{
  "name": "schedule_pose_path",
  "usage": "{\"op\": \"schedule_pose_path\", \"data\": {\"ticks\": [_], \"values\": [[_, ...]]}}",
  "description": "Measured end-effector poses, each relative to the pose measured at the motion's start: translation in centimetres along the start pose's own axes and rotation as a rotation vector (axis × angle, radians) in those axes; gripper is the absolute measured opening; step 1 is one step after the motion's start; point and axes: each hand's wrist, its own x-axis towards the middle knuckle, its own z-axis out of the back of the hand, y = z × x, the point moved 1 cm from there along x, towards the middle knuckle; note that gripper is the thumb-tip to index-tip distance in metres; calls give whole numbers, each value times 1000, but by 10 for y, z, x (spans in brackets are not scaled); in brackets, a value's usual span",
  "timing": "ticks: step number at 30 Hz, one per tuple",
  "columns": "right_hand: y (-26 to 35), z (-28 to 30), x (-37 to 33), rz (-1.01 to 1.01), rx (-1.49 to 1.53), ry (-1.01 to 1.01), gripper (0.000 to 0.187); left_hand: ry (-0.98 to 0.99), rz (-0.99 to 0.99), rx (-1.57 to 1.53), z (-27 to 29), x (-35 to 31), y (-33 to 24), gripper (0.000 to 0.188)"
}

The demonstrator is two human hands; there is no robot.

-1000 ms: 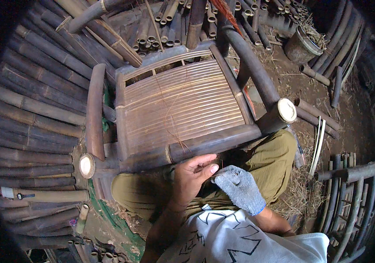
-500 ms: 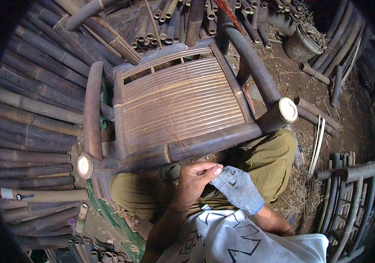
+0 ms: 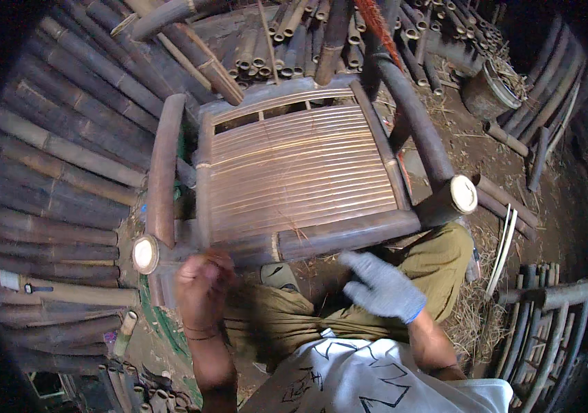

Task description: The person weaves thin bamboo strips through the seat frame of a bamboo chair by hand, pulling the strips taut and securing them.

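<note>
A bamboo chair (image 3: 345,233) with dark, thick poles stands in front of me. Light slats make up its seat (image 3: 301,172), with a gap at the far end. Thin reddish-brown strands (image 3: 297,227) lie over the seat's near part. My left hand (image 3: 204,282), bare and blurred by motion, is raised by the chair's near left corner. Its fingers look curled closed; whatever they may hold cannot be made out. In a grey knit glove, my right hand (image 3: 385,288) hovers over my lap just short of the front rail, fingers stretched and thumb apart, holding nothing visible.
Dark bamboo poles (image 3: 67,144) lie side by side along the left. Cut bamboo tubes (image 3: 287,48) are stacked behind the chair. A bucket (image 3: 486,93) of shavings stands far right, and a bamboo frame (image 3: 559,294) near right. Two pale strips (image 3: 501,248) lie beside my right knee.
My hands, together at the fingertips before, are now apart. The left has swung leftward to the chair's near left corner. The right glove has opened out. The whole view has shifted slightly.
</note>
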Motion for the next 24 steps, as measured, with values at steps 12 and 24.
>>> {"op": "schedule_pose_path", "data": {"ticks": [12,24], "values": [[28,10,127,-306,-346,-177,58,-14,-75,850,54,16,44,16],[46,-48,161,234,8,-351,20,-36,179,15,41,23,54,24]]}}
